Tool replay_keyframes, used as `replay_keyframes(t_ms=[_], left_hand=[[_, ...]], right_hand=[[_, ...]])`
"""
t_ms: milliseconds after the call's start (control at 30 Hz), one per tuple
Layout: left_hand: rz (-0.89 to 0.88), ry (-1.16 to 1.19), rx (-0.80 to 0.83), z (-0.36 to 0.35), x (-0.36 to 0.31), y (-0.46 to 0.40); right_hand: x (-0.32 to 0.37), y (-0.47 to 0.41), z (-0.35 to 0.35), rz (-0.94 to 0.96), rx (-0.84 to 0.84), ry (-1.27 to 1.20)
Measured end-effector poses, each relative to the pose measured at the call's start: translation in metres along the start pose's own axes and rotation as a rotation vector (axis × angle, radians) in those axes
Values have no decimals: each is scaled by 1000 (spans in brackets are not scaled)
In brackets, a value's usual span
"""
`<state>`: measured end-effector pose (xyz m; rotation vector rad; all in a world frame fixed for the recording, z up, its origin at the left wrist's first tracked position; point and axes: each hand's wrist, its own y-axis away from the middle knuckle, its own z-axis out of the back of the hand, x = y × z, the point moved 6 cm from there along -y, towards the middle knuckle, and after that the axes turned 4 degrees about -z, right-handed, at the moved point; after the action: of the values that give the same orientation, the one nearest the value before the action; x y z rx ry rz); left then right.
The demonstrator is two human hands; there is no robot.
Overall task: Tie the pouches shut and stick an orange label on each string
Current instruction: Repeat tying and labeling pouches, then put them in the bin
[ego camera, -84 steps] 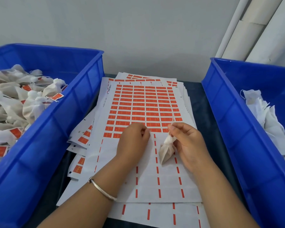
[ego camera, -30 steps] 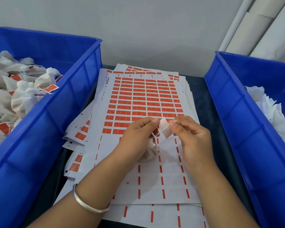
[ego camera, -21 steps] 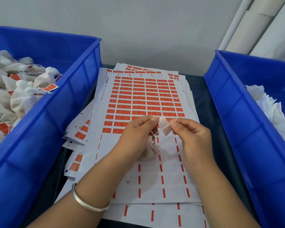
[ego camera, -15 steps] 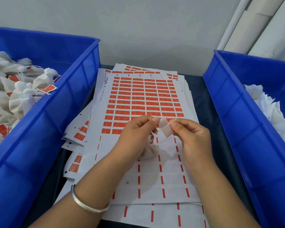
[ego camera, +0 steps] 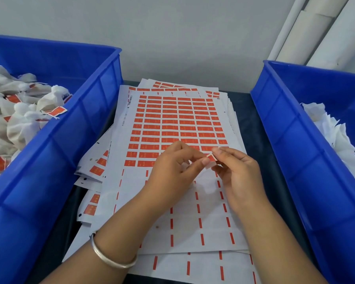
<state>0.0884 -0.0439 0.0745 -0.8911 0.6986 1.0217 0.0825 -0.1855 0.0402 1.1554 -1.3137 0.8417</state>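
Orange label (ego camera: 211,158) pinched between both hands' fingers (ego camera: 203,160); pouch and string hidden behind left hand (ego camera: 172,171).

A packing workshop: blue bins (ego camera: 74,128) of tied pouches (ego camera: 23,124) flank stacked label sheets (ego camera: 172,119).

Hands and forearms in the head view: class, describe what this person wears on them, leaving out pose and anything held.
Both forearms are bare, with no sleeves or gloves in view. The left hand has a plain, smooth silver bangle round its wrist. The right hand and its wrist carry nothing. No rings show on either hand.
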Motion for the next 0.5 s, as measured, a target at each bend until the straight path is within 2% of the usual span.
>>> replay_keyframes(t_ms=[367, 500], left_hand=[[-114, -133, -8, -2, 2, -1], [-68, -85, 8, -4, 5, 2]], right_hand=[[-2, -1, 0, -21, 4, -18], [1, 1, -3, -20, 57, -41]])
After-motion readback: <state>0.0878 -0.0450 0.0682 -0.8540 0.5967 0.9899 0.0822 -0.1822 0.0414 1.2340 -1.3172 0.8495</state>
